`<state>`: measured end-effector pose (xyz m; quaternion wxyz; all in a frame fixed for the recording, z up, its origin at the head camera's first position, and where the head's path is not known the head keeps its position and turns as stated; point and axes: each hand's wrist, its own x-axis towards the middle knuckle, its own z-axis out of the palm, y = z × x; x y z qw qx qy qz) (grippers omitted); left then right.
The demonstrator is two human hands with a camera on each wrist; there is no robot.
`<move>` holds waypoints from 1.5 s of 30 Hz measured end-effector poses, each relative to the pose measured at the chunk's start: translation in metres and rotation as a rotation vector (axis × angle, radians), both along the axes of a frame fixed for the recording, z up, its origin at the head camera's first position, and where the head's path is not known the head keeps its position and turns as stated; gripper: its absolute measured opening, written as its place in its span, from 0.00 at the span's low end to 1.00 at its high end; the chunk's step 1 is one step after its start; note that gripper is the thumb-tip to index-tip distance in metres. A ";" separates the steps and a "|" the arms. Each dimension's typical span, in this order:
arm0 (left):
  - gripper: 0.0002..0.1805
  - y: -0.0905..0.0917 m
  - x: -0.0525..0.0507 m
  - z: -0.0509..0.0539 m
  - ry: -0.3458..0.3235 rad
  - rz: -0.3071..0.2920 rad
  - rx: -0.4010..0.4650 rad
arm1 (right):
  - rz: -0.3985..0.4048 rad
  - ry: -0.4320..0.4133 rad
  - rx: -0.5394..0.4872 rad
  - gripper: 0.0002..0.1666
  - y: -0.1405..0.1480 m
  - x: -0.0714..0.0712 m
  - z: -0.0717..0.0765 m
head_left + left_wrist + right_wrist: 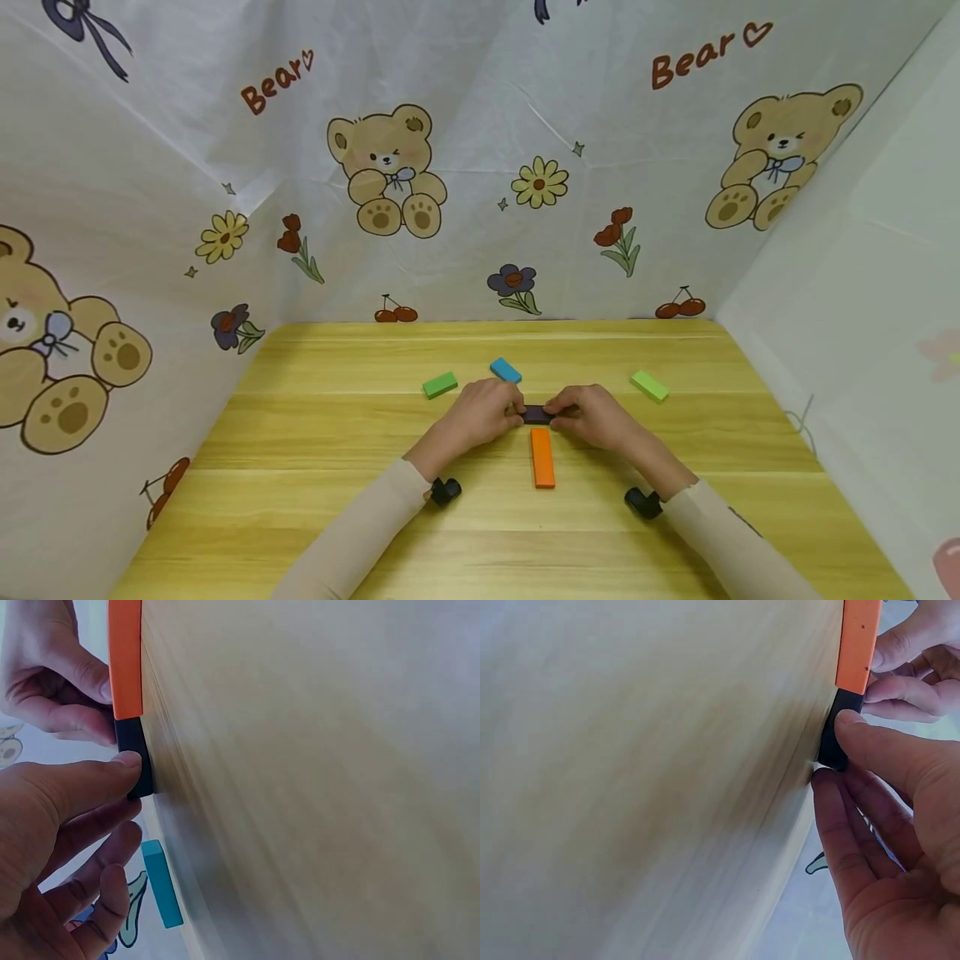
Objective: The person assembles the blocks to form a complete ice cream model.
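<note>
A flat black block (536,414) lies crosswise at the middle of the wooden table. My left hand (483,412) pinches its left end, with the thumb on the near side, as the left wrist view shows. At the other end my right hand (592,415) pinches the same block between thumb and fingers. Just on the near side of it, a long orange block (542,458) lies lengthwise, pointing toward the black block's middle. Fingers cover both ends of the black block.
Beyond the hands lie a green block (440,385) and a blue block (506,370). A light green block (649,386) lies farther right. The wooden table (480,550) meets a bear-printed cloth (465,275) at its back edge.
</note>
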<state>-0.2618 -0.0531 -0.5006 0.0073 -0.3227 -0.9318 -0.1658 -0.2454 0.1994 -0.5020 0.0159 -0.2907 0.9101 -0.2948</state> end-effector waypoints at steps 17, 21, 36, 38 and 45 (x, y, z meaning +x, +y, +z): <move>0.06 -0.001 0.010 0.002 0.013 -0.014 -0.030 | 0.023 -0.011 -0.019 0.12 0.001 0.009 0.000; 0.06 -0.002 0.010 0.000 0.021 -0.020 -0.025 | 0.021 -0.001 -0.007 0.12 0.000 0.009 -0.001; 0.06 -0.002 0.012 0.000 0.066 -0.032 -0.058 | 0.031 0.011 0.055 0.12 -0.002 0.010 0.003; 0.06 -0.002 0.012 0.000 0.068 -0.029 -0.065 | 0.031 0.012 0.056 0.12 -0.002 0.010 0.002; 0.05 -0.001 0.012 -0.001 0.083 -0.040 -0.053 | 0.028 0.022 0.050 0.12 -0.002 0.010 0.001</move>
